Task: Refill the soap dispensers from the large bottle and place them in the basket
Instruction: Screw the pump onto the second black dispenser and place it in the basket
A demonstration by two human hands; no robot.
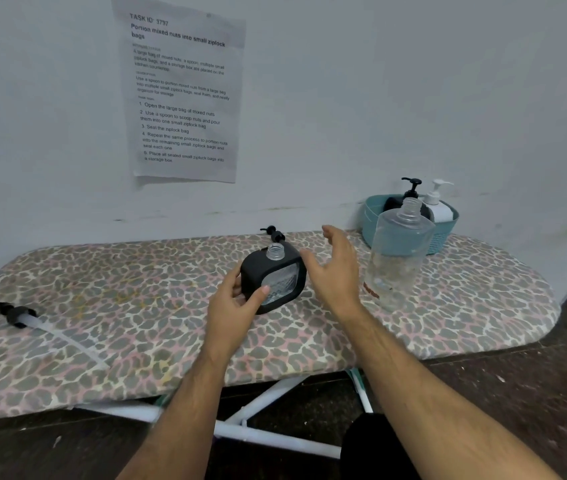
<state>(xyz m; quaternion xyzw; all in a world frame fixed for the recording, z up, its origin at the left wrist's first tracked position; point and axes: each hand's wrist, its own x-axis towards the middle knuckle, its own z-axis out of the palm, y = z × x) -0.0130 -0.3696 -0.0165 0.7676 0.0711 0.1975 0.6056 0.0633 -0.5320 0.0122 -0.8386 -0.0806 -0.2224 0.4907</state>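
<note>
A black square soap dispenser (277, 278) with a clear window and an uncapped neck stands on the ironing board. My left hand (237, 303) grips its lower left side. Just right of it, my right hand (335, 268) hovers open, fingers spread, between the dispenser and the large clear bottle (396, 254). That bottle stands uncapped with a little liquid at the bottom. A small black pump head (273, 233) lies behind the dispenser. The teal basket (372, 216) at the back right holds a black-pump dispenser (412, 188) and a white dispenser (439, 202).
A long black pump with a clear tube (29, 318) lies at the board's left end. The leopard-print ironing board (136, 306) stands against a white wall with a printed sheet (181, 91) taped to it. White board legs (258, 407) and dark floor show below.
</note>
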